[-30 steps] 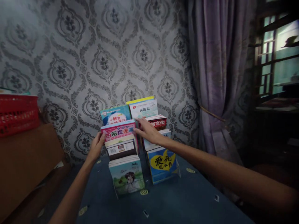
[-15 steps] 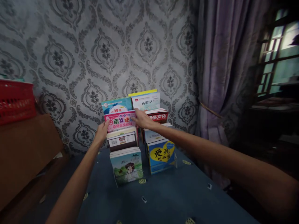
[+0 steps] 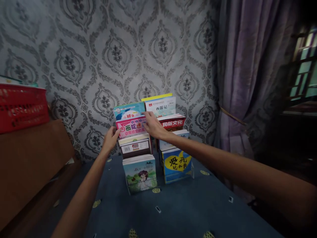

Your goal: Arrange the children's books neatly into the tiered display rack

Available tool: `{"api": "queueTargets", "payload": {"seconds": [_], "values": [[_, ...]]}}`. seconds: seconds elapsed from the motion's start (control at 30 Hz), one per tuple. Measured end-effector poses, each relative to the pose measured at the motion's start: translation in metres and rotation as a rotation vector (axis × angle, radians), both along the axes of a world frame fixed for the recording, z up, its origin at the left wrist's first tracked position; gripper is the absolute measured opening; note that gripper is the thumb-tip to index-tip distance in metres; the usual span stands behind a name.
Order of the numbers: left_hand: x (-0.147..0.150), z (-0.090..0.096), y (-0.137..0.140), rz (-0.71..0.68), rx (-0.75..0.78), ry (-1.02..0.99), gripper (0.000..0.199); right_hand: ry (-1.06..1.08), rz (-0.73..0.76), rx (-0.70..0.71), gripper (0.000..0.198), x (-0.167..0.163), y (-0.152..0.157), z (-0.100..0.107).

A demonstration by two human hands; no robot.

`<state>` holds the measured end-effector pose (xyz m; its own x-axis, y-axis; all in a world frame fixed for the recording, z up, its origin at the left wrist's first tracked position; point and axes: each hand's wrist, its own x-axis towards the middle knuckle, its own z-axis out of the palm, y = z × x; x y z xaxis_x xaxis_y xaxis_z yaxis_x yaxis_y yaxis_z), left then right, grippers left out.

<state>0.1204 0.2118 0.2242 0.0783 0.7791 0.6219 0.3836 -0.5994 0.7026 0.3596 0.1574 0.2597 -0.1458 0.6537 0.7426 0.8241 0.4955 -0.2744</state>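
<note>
Two columns of upright books stand in tiers on the blue cloth. In the left column, a pink book (image 3: 131, 127) with Chinese lettering stands in front of a teal book (image 3: 129, 107). My left hand (image 3: 110, 139) is at the pink book's left edge, its thumb and fingers closed on it. My right hand (image 3: 154, 125) grips the same book near its upper right corner and hides part of that edge. Below it are a dark book with a barcode label (image 3: 135, 148) and a green-blue book with a girl on its cover (image 3: 140, 175).
The right column holds a white book (image 3: 160, 106), a red book (image 3: 173, 123) and a blue-yellow book (image 3: 177, 165). At the left, a red basket (image 3: 23, 107) sits on a cardboard box (image 3: 32, 158). Patterned wallpaper (image 3: 116, 53) rises behind; a purple curtain (image 3: 237, 72) hangs right.
The view has turned slightly left, so everything sits further right in the picture. Both hands stay at the sides of the pink book, which keeps its place in the column.
</note>
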Motion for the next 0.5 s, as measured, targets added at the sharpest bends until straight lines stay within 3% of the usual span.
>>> {"api": "queueTargets", "payload": {"seconds": [0.13,0.3,0.5], "values": [[0.002,-0.004,-0.001,-0.050,-0.113,-0.142,0.053,-0.035,0.097,0.087,0.049,0.006,0.007,-0.013],[0.004,-0.006,-0.001,-0.054,-0.128,-0.163,0.052,-0.035,0.052,0.091,0.051,0.005,0.012,-0.022],[-0.002,-0.004,0.002,-0.024,-0.114,-0.101,0.053,-0.009,-0.090,-0.064,0.053,-0.005,0.008,-0.004]]}}
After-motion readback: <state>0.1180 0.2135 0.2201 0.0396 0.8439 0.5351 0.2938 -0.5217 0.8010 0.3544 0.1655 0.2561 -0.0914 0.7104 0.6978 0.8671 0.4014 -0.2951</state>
